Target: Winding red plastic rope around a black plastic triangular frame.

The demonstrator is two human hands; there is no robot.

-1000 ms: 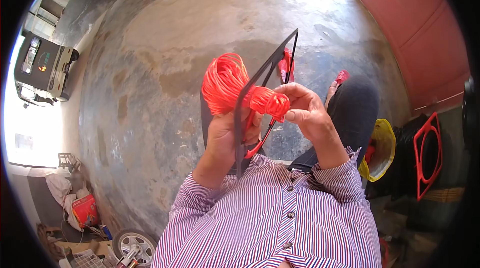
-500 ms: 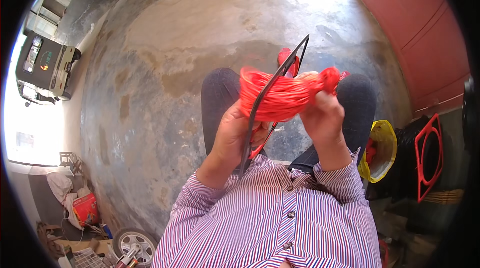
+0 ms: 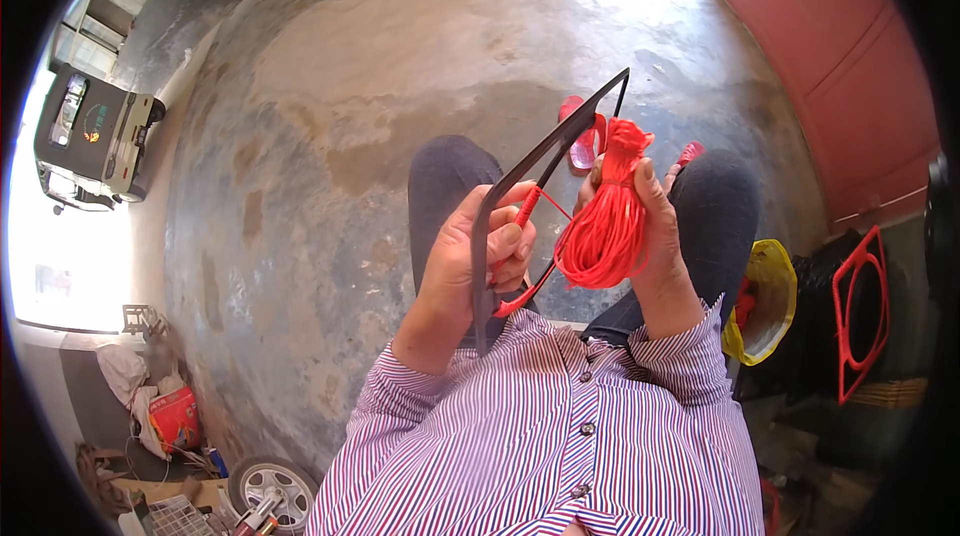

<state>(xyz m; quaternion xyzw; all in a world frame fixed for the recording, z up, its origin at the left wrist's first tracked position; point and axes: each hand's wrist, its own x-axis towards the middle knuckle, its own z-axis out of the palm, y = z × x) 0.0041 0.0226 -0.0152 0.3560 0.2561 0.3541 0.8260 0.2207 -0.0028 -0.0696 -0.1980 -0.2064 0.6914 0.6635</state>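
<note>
Basically, the red-wrapped stretch (image 3: pixel 526 208) of the dark frame (image 3: pixel 553 143) is being pinched between the thumb and fingers of the left hand (image 3: pixel 502 241). For neat winding, the last turn should probably be getting pinned by that thumb, the loose strand (image 3: pixel 555 203) being kept taut, and turns being laid snug side by side; snagging on the bars looks like the main risk. The cord bundle (image 3: pixel 602 248) is being gripped by the right hand (image 3: pixel 660 231) at its narrow neck, thumb right, a fingertip left; fingers behind are being hidden, so their pose can't be told. Its loops are being hung wearer-side, just right of the left fingers, not touching them, with the strand being run between. Farther out, everything is being held between the knees (image 3: pixel 455 166), above the concrete floor (image 3: pixel 300 186).
</note>
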